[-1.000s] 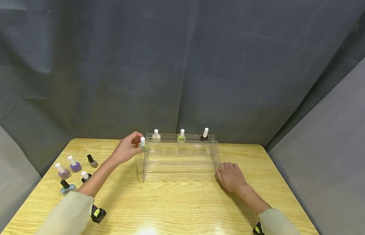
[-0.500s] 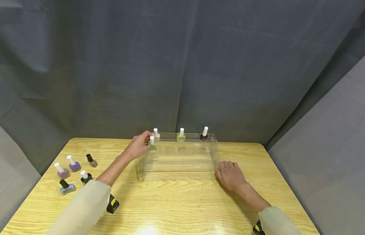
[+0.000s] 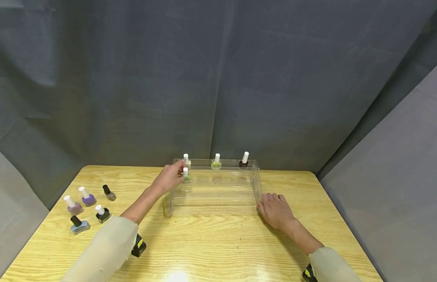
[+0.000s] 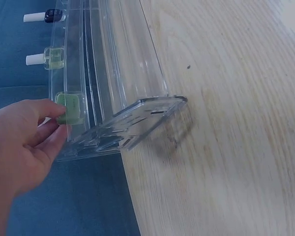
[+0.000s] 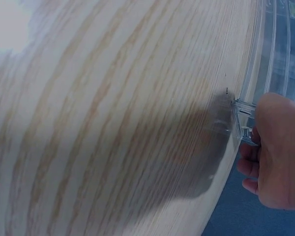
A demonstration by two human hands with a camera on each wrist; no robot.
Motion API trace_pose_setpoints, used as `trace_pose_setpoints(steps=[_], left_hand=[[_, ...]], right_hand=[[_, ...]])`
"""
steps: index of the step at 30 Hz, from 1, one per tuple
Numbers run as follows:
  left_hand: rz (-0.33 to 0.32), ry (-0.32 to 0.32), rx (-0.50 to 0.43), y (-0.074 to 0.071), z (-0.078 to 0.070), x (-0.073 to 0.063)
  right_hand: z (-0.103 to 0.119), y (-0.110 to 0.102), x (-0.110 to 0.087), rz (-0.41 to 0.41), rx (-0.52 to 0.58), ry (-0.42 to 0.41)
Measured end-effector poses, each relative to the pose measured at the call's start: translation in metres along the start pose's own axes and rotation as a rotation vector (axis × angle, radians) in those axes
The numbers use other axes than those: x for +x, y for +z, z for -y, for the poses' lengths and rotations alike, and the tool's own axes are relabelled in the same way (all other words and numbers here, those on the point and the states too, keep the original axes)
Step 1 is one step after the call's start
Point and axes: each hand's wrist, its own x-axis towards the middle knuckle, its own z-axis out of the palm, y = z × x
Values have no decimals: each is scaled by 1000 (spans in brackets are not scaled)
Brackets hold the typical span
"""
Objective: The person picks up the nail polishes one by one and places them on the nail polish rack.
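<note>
My left hand (image 3: 169, 178) pinches a green nail polish bottle (image 4: 70, 105) with a white cap between thumb and fingers. It holds the bottle upright at the left end of a clear stepped display rack (image 3: 218, 192), just in front of the top tier. On that top tier stand three white-capped bottles: a pale one (image 3: 188, 163), a yellow-green one (image 3: 216, 163) and a dark one (image 3: 243, 162). At the rack's front right corner, my right hand (image 3: 276, 211) grips the side panel (image 5: 245, 115), thumb at the front and fingers curled along the outer side.
To the left on the wooden table (image 3: 211, 250) are several more nail polish bottles: mauve (image 3: 75, 208), purple (image 3: 89, 200), grey (image 3: 110, 195), black (image 3: 103, 215) and light blue (image 3: 81, 227). Dark cloth (image 3: 151, 98) hangs behind the table.
My left hand has carried the green bottle rightward from outside the rack's left end to over its left part, then slightly lower. My right hand stays at the rack's right corner.
</note>
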Motion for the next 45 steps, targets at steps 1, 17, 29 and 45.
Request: trace_pose_setpoints(steps=[1, 17, 29, 45], left_hand=[[0, 4, -2, -1, 0, -1], [-207, 7, 0, -68, 23, -76], [-359, -99, 133, -123, 84, -176], [-154, -268, 130, -129, 159, -240]], right_hand=[[0, 0, 0, 3, -1, 1], [-2, 3, 0, -41, 22, -25], [-2, 6, 0, -77, 26, -41], [-4, 9, -1, -62, 40, -22]])
